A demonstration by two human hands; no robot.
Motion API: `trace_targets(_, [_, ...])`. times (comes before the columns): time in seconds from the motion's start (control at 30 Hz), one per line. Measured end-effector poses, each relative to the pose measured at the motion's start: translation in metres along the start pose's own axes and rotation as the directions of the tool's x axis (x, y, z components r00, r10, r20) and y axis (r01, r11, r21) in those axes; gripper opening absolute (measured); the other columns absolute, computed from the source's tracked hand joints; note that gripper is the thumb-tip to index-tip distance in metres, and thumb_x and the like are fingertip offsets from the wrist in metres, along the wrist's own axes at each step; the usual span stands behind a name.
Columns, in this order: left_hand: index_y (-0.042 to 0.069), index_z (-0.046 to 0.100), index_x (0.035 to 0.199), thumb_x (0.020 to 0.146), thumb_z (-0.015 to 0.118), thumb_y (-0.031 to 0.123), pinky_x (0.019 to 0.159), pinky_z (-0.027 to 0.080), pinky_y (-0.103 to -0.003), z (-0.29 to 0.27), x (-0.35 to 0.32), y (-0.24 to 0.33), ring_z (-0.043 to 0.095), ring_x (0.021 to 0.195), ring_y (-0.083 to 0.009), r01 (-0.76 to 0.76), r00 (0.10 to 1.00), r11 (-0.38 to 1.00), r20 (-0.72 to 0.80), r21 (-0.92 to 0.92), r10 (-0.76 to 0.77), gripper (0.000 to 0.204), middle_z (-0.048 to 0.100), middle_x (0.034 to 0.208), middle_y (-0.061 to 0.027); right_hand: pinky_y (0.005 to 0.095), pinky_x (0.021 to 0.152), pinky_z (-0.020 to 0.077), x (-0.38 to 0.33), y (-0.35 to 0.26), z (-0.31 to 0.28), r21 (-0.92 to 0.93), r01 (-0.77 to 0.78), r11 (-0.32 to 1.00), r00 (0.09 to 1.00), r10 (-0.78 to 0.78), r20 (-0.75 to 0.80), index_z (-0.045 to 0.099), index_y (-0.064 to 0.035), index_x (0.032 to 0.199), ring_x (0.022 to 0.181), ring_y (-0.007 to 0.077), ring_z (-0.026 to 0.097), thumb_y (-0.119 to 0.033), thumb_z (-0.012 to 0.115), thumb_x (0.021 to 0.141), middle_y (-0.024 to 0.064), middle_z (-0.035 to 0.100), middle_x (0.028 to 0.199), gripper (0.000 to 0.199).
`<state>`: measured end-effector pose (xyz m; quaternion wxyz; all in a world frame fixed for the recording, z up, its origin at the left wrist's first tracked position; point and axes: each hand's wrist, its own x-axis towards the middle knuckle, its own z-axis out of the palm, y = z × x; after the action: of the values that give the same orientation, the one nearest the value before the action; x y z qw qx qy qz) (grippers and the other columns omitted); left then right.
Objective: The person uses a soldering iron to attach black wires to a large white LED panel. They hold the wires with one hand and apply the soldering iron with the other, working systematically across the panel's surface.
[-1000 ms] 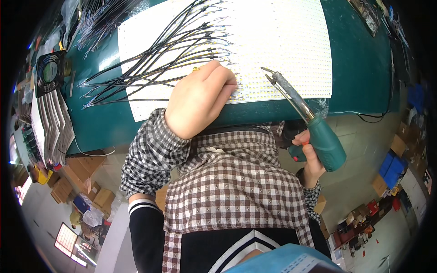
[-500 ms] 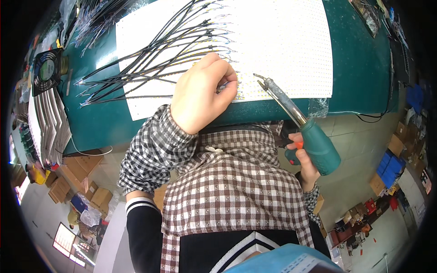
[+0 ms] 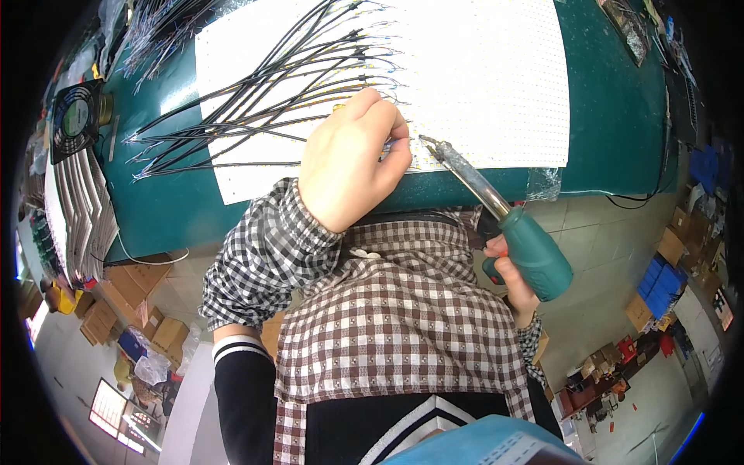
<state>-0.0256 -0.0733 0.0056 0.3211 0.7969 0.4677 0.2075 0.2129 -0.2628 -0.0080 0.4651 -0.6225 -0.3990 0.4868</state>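
Observation:
A large white board (image 3: 496, 77) with rows of small dots lies on the green table. Several black cables (image 3: 260, 85) stretch across its left part, their thin stripped wire ends toward the middle. My left hand (image 3: 349, 163) rests on the board's near part, thumb and fingertips pinched round a thin wire; the hand hides most of it. In my right hand (image 3: 518, 280) I grip a green-handled soldering gun (image 3: 536, 254) below the table edge. Its metal barrel slants up and left over the board, and the tip is close beside my left fingertips. Whether the tip touches the board I cannot tell.
A black fan (image 3: 76, 116) stands at the table's left edge, with a stack of white boards (image 3: 81, 205) by it. Loose wires (image 3: 159, 39) lie at the far left. Clear plastic (image 3: 544, 184) hangs at the near edge. Cardboard boxes (image 3: 167, 333) sit on the floor.
The soldering gun has moved left and slightly down, bringing its tip nearer my left fingertips. My left hand has shifted slightly to the right and stays pinched.

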Motion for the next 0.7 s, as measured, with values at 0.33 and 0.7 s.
trace_targets(0.33, [0.005,0.06,0.083,0.079,0.068,0.004,0.062,0.049,-0.033,0.0004,0.0004,0.0004,0.059,0.069,-0.0231,-0.008,1.0,1.0,-0.01,-0.009,0.008,0.008,0.056,0.08,-0.0072,0.0295,0.075,0.0582,0.0003,-0.0033,0.0021,-0.096,-0.005,0.995,1.0,0.004,-0.006,0.058,0.0111,0.126,0.08,0.0166,0.072,-0.012,0.086,0.074,0.0131,0.073,0.095,0.063])
trace_targets(0.7, [0.005,0.06,0.082,0.079,0.068,0.004,0.063,0.048,-0.033,-0.0004,0.0019,-0.0005,0.059,0.07,-0.0231,-0.012,1.0,1.0,-0.009,-0.008,0.012,0.008,0.056,0.08,-0.0069,0.0299,0.076,0.0581,0.0048,-0.0018,-0.0019,-0.227,0.086,0.97,0.996,-0.075,0.057,0.059,0.0108,0.125,0.082,0.0174,0.072,-0.013,0.086,0.075,0.0133,0.073,0.093,0.062])
